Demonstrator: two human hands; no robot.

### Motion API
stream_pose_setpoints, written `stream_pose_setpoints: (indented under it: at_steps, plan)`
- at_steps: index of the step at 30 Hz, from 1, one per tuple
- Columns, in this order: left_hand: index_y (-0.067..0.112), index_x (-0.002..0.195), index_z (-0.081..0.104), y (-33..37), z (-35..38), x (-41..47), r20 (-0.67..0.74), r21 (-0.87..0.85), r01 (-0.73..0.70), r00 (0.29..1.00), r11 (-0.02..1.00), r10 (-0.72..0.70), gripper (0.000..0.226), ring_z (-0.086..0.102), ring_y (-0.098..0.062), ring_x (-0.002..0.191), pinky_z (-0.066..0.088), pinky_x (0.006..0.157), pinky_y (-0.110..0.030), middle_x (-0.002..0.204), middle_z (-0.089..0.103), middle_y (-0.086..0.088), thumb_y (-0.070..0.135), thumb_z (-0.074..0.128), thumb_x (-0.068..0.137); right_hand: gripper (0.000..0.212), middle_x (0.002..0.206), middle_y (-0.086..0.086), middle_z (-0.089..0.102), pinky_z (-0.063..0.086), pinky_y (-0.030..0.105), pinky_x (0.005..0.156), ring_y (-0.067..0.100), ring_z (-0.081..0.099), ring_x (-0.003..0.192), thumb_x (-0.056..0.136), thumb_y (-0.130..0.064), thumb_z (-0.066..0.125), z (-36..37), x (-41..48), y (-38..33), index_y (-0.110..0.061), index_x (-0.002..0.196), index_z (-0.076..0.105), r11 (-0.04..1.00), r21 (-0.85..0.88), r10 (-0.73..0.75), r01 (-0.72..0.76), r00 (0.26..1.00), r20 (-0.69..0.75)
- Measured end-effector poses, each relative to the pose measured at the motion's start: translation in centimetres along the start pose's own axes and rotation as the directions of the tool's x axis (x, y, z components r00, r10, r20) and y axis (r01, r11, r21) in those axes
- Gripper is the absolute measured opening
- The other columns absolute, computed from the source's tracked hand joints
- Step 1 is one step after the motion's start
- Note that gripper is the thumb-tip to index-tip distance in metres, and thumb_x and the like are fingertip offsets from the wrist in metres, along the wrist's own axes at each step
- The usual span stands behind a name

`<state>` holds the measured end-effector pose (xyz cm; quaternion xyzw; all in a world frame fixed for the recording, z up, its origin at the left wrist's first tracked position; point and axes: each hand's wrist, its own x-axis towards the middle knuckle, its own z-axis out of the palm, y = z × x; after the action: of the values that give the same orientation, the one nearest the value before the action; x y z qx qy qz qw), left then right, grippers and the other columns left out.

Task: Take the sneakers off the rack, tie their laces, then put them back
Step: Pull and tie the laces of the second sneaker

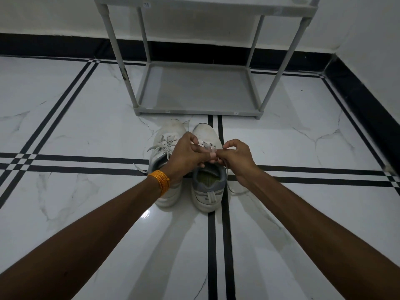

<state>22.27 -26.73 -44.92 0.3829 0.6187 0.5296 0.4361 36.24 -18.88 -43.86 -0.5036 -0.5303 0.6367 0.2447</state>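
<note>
Tying in progress: my left hand (186,153) and right hand (236,156) are both pinched shut on the lace (211,153) over the right sneaker (207,187), so neither shoe looks finished. The left sneaker (167,137) has loose laces trailing. Both stand side by side on the floor (86,126), heels at 6, toes at 12, toward the empty rack (194,87) just beyond; returning them remains.

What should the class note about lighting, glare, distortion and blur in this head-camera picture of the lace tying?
Head view: dim, even light, darker toward the corners; a bright glare patch on the glossy floor tile beside the left sneaker; wide-angle distortion splays the shoe rack legs and bends the floor stripes; the lace between the left hand and right hand over the right sneaker is motion-blurred.
</note>
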Motion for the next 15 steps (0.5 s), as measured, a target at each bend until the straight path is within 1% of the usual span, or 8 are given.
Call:
stream_pose_setpoints:
  at_steps: [1,3,6,8,10,12,15]
  plan:
    - [0.01,0.099,0.04,0.1,0.0,0.0,0.006,-0.011,-0.001,1.0,1.0,0.001,0.039,0.074,-0.024,0.076,0.057,0.06,-0.026,0.087,0.075,-0.019,0.006,0.075,0.081,0.018,0.077,0.011,0.065,0.049,0.017,0.047,0.011,0.063,0.053,0.083,-0.002,0.07,0.1,0.1,0.1,-0.01,0.089,0.056,1.0,-0.005,-0.001,0.001,1.0,0.016]
    - [0.008,0.105,0.043,0.2,0.0,0.3,0.008,-0.025,0.014,1.0,1.0,-0.014,0.041,0.073,-0.018,0.07,0.056,0.059,-0.024,0.087,0.074,-0.017,0.005,0.076,0.08,0.013,0.076,0.009,0.065,0.049,0.017,0.049,0.008,0.063,0.052,0.084,-0.001,0.068,0.0,0.2,-0.1,-0.009,0.089,0.06,1.0,-0.01,-0.001,0.002,0.999,0.051]
    - [0.003,0.116,0.052,0.7,-0.4,0.8,0.047,-0.019,0.084,0.995,0.996,-0.083,0.046,0.072,-0.016,0.07,0.056,0.059,-0.021,0.091,0.073,-0.018,0.007,0.078,0.078,0.016,0.076,0.008,0.066,0.049,0.017,0.05,0.004,0.061,0.05,0.084,-0.002,0.068,-0.5,0.3,-0.5,-0.008,0.097,0.061,0.997,-0.055,-0.038,0.044,0.993,0.116]
    - [-0.001,0.111,0.061,0.8,-0.7,1.1,0.113,-0.013,0.123,0.986,0.992,-0.121,0.037,0.073,-0.017,0.074,0.059,0.064,-0.022,0.089,0.074,-0.017,0.007,0.077,0.079,0.019,0.072,0.007,0.067,0.049,0.017,0.05,0.003,0.061,0.05,0.083,-0.001,0.07,-0.9,0.3,-0.6,-0.004,0.1,0.061,0.99,-0.097,-0.09,0.106,0.984,0.153]
    - [-0.007,0.104,0.065,0.9,-0.8,1.4,0.136,-0.022,0.138,0.982,0.99,-0.134,0.031,0.072,-0.017,0.075,0.058,0.069,-0.023,0.088,0.074,-0.017,0.008,0.077,0.08,0.021,0.072,0.009,0.069,0.051,0.019,0.053,0.005,0.064,0.053,0.083,-0.003,0.072,-1.2,0.5,-0.7,-0.003,0.1,0.06,0.978,-0.125,-0.143,0.164,0.976,0.167]
    - [-0.012,0.102,0.064,0.9,-0.7,1.7,0.085,-0.024,0.135,0.987,0.991,-0.133,0.032,0.07,-0.017,0.073,0.057,0.069,-0.024,0.087,0.072,-0.018,0.009,0.076,0.081,0.023,0.075,0.012,0.071,0.054,0.021,0.058,0.01,0.067,0.059,0.083,-0.005,0.073,-1.5,0.5,-0.8,-0.003,0.1,0.059,0.973,-0.108,-0.182,0.202,0.968,0.173]
    - [-0.008,0.101,0.065,0.6,-0.6,1.9,0.009,0.018,0.129,0.992,0.991,-0.129,0.026,0.07,-0.016,0.069,0.059,0.064,-0.021,0.09,0.071,-0.021,0.008,0.074,0.082,0.029,0.086,0.014,0.075,0.056,0.023,0.066,0.015,0.072,0.074,0.082,-0.006,0.074,-1.7,0.2,-0.5,-0.005,0.105,0.056,0.948,-0.13,-0.259,0.29,0.942,0.215]
